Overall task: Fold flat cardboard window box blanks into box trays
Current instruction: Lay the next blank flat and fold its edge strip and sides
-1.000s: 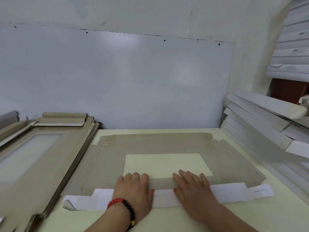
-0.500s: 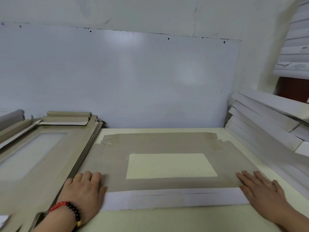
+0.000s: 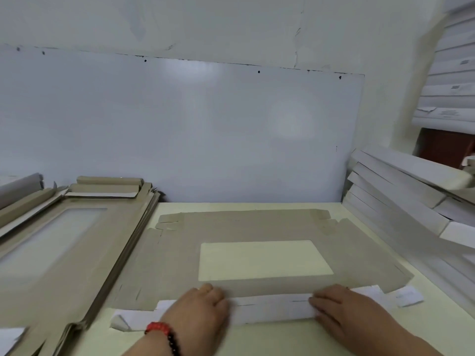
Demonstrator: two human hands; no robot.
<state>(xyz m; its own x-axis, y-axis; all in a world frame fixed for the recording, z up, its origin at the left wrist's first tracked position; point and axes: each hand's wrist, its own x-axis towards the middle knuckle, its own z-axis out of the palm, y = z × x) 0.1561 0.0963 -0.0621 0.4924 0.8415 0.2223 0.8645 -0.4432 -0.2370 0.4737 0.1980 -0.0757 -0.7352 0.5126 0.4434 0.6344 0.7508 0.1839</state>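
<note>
Pale worktop [image 3: 257, 337], bare strip along near edge | blank [image 3: 257, 227] flat at centre, between side stacks | left hand [image 3: 198, 312], right hand [image 3: 344, 312]: fingers flat on folded white flap [image 3: 272, 308], nearer centre than half a second ago.

A single wide-angle view, worn on the person's head, looks forward and down over the table [image 3: 257, 337]; it sits close, so the left hand [image 3: 198, 309] and right hand [image 3: 344, 312] enter from the bottom edge (wrists cut off by the frame); the flat blank [image 3: 257, 227] fills the middle, the wall panel [image 3: 180, 129] stands straight ahead; straight lines bow near the edges; no second view shares the scene.
</note>
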